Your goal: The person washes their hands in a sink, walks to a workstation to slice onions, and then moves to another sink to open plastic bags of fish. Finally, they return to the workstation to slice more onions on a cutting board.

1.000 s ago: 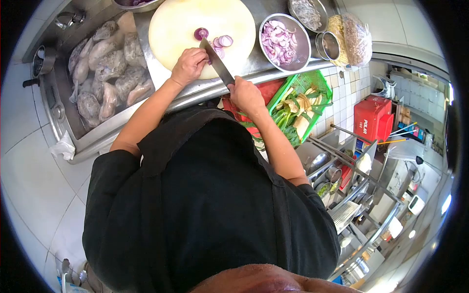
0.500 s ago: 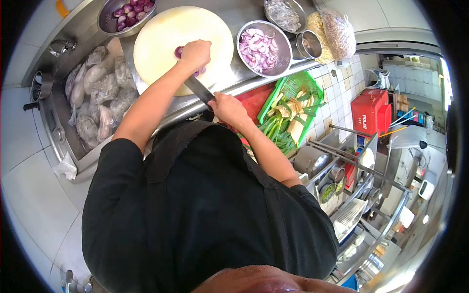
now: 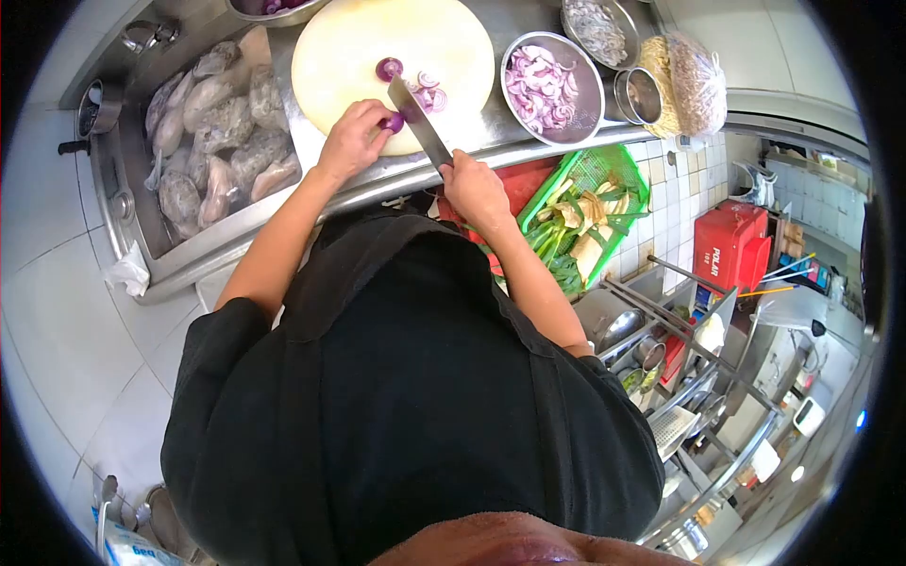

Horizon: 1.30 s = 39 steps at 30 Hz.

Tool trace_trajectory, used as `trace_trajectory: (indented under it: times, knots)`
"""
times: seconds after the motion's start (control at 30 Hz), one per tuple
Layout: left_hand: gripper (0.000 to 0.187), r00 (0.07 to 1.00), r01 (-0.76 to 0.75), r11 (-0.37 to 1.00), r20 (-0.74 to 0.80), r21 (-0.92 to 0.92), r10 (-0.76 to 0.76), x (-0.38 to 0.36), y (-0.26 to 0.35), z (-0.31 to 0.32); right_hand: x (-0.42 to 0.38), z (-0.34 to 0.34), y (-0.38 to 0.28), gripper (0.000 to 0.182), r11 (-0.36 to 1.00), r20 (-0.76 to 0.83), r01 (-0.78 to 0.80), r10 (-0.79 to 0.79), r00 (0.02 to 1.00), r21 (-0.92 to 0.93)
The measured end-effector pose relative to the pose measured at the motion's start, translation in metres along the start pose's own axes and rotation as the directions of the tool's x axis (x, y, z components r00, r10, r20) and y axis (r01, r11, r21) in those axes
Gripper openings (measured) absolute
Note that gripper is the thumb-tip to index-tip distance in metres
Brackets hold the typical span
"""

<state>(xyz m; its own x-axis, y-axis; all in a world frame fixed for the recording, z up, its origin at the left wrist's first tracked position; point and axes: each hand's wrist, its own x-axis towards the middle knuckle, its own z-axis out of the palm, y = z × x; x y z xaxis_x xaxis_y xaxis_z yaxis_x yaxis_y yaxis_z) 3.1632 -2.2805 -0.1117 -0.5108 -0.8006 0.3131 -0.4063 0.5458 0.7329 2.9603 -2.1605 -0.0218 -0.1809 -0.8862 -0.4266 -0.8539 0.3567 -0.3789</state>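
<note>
My left hand [image 3: 355, 140] is closed on a piece of purple onion [image 3: 393, 123] at the near side of the round cutting board [image 3: 344, 57]. In my right hand [image 3: 473, 189] is the handle of a knife [image 3: 421, 124], its blade reaching over the board just right of that onion. Another onion piece [image 3: 388, 69] lies beyond the blade tip. Several onion slices [image 3: 429, 97] rest on the board to the right of the blade. A metal colander [image 3: 587, 111] of sliced purple onion stands right of the board.
Left of the board, a sink [image 3: 142, 255] holds several bagged items [image 3: 226, 127]. A bowl of whole onions [image 3: 276, 9] stands at the back. On the right are a metal cup [image 3: 639, 96], noodle-like bags [image 3: 696, 83] and a green basket [image 3: 604, 170] of leafy vegetables below the counter edge.
My left hand has drawn back toward the near left of the board and now holds an onion piece. The knife has swung up over the board. The camera view has shifted.
</note>
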Motion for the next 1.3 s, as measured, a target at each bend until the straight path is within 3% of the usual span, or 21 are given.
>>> trace_trajectory:
  times: [0.03, 0.17, 0.67, 1.3]
  knots:
    - [0.03, 0.997, -0.033, 0.997, 0.071, -0.067, 0.037, 0.0, -0.003, -0.003, -0.001, 0.001, -0.003, 0.028, 1.0, 0.003, -0.002, 0.002, 1.0, -0.024]
    - [0.027, 0.966, -0.157, 0.986, 0.216, 0.055, 0.142, 0.012, -0.008, -0.008, -0.007, -0.007, -0.014, 0.026, 0.996, -0.017, -0.001, 0.0, 1.0, -0.087]
    - [0.026, 0.979, -0.202, 0.978, 0.001, 0.051, 0.203, 0.004, -0.011, 0.005, -0.002, -0.003, -0.021, 0.027, 0.993, -0.027, 0.041, -0.045, 0.999, -0.115]
    - [0.022, 0.996, -0.091, 0.996, -0.02, -0.004, 0.091, -0.004, -0.012, 0.007, 0.013, 0.008, -0.005, 0.029, 0.993, 0.024, 0.079, -0.077, 0.997, -0.089]
